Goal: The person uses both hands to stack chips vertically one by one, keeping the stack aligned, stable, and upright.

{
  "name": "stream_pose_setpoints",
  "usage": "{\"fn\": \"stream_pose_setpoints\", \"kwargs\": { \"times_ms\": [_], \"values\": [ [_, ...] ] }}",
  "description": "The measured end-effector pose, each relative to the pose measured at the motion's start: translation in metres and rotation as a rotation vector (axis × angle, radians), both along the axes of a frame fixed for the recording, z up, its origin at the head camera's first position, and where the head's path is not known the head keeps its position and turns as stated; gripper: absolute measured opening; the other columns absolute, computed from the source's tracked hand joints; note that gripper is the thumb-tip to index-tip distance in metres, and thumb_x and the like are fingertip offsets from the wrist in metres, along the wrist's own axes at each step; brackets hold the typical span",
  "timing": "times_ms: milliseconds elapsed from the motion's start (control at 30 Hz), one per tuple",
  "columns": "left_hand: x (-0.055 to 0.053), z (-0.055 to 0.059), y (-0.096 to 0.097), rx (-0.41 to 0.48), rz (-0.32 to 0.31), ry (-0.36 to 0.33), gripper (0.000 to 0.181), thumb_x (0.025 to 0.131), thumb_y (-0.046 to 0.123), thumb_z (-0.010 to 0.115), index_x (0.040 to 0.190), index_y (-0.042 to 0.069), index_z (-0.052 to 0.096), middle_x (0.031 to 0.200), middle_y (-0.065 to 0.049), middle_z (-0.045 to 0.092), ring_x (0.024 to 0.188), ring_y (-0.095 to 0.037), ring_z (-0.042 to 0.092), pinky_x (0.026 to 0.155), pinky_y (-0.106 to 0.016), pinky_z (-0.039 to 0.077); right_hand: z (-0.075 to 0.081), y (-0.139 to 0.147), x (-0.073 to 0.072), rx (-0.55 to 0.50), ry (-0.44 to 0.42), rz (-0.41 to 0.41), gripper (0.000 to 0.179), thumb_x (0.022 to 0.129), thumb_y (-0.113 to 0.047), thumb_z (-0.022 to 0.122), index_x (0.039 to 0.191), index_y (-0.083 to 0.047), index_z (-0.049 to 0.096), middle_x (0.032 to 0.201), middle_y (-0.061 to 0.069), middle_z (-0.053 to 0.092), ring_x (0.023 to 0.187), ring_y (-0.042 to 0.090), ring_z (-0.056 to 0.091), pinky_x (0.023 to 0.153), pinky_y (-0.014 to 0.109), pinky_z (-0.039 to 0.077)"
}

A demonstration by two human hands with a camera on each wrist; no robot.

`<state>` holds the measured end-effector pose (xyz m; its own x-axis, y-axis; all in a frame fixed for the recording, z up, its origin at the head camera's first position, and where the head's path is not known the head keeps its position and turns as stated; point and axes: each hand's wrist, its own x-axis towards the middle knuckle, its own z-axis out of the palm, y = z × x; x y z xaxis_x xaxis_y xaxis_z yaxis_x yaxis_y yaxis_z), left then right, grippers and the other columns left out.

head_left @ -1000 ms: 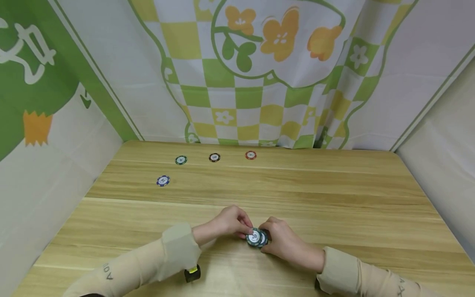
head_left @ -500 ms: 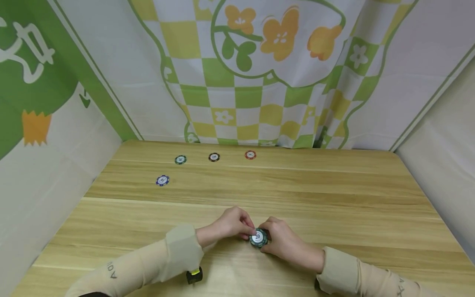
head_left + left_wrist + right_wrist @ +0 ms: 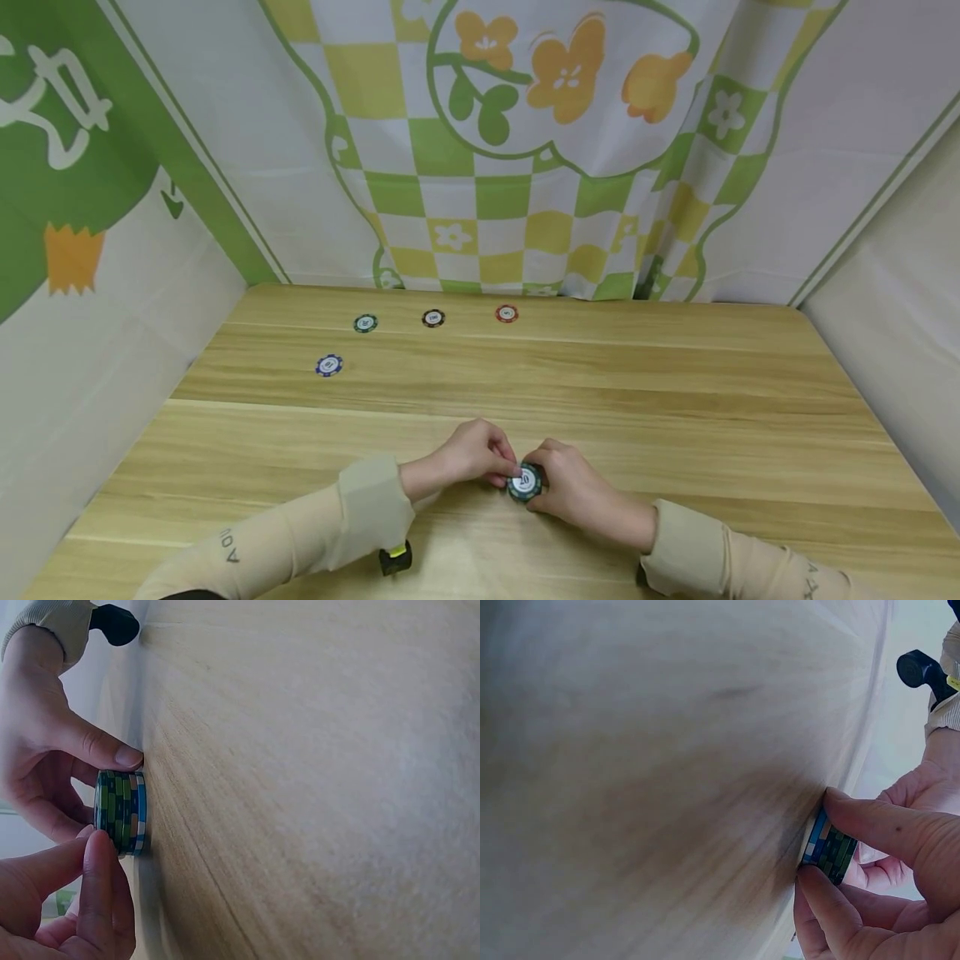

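A short stack of poker chips (image 3: 525, 483) stands on the table in front of the person, a green chip marked 20 on top. Side on, in the left wrist view, the stack (image 3: 121, 814) shows mostly green edges, with a blue-and-white chip against the tabletop. The right hand (image 3: 576, 490) holds the stack from the right, thumb and fingers on opposite sides. From the left, the left hand (image 3: 474, 454) pinches the top green chip at its rim between thumb and index finger. That chip lies lined up over those below.
Single poker chips lie flat farther back: a blue one (image 3: 328, 365), a green one (image 3: 365, 323), a black one (image 3: 433, 318) and a red one (image 3: 506, 313). Behind the wooden table (image 3: 675, 392) hangs a checked curtain (image 3: 501, 208).
The left hand has slid the top green chip rightward, from jutting out over the stack's left side to sitting squarely on it. The right hand has kept its hold in place.
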<state>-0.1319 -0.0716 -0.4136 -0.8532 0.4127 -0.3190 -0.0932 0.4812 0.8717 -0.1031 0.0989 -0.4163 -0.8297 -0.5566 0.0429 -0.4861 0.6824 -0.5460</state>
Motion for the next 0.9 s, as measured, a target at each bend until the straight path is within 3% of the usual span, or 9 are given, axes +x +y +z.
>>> {"fn": "stream_pose_setpoints", "kwargs": {
  "times_ms": [233, 367, 500, 667, 767, 900],
  "values": [
    [0.000, 0.002, 0.000, -0.012, -0.002, 0.002, 0.011, 0.073, 0.004, 0.073, 0.074, -0.002, 0.064, 0.061, -0.003, 0.062, 0.048, -0.005, 0.055, 0.050, -0.021, 0.050, 0.001, 0.000, 0.000, -0.001, -0.004, -0.005, 0.038, 0.057, -0.004, 0.082, 0.090, 0.002, 0.064, 0.084, 0.006, 0.057, 0.077, 0.017, 0.055, 0.068, 0.029, 0.048],
    [-0.004, 0.005, -0.001, -0.051, -0.021, 0.047, 0.014, 0.076, 0.011, 0.072, 0.072, 0.000, 0.064, 0.060, -0.003, 0.062, 0.048, -0.006, 0.056, 0.048, -0.020, 0.049, 0.000, 0.000, 0.000, -0.006, 0.001, -0.007, 0.040, 0.056, -0.004, 0.082, 0.090, 0.003, 0.064, 0.084, 0.006, 0.057, 0.076, 0.017, 0.055, 0.067, 0.029, 0.049],
    [-0.014, 0.008, -0.003, -0.125, -0.097, 0.157, 0.018, 0.079, 0.018, 0.070, 0.072, 0.003, 0.064, 0.060, -0.003, 0.062, 0.050, -0.008, 0.056, 0.046, -0.019, 0.043, 0.000, 0.001, 0.000, -0.008, 0.012, 0.000, 0.040, 0.056, -0.004, 0.082, 0.090, 0.004, 0.064, 0.083, 0.006, 0.057, 0.075, 0.017, 0.056, 0.067, 0.028, 0.049],
    [-0.035, 0.012, -0.005, -0.267, -0.197, 0.375, 0.013, 0.083, 0.021, 0.066, 0.080, 0.008, 0.063, 0.069, 0.002, 0.059, 0.059, -0.007, 0.050, 0.052, -0.020, 0.041, 0.000, 0.001, 0.000, -0.003, 0.003, 0.001, 0.040, 0.057, -0.004, 0.082, 0.091, 0.004, 0.064, 0.083, 0.006, 0.057, 0.076, 0.017, 0.056, 0.069, 0.029, 0.049],
    [-0.048, 0.013, -0.007, -0.314, -0.195, 0.465, 0.011, 0.085, 0.020, 0.064, 0.085, 0.009, 0.063, 0.075, 0.003, 0.059, 0.065, -0.008, 0.051, 0.057, -0.021, 0.043, 0.001, 0.000, 0.000, -0.003, -0.006, -0.002, 0.039, 0.057, -0.004, 0.082, 0.091, 0.004, 0.064, 0.084, 0.006, 0.057, 0.077, 0.016, 0.056, 0.068, 0.028, 0.048],
    [-0.061, 0.015, -0.009, -0.353, -0.185, 0.528, 0.012, 0.086, 0.019, 0.062, 0.089, 0.007, 0.063, 0.079, 0.000, 0.061, 0.070, -0.011, 0.054, 0.062, -0.024, 0.045, 0.001, 0.000, 0.000, -0.005, -0.005, -0.005, 0.039, 0.057, -0.004, 0.082, 0.091, 0.003, 0.064, 0.084, 0.006, 0.057, 0.076, 0.016, 0.055, 0.067, 0.027, 0.048]
  ]
}}
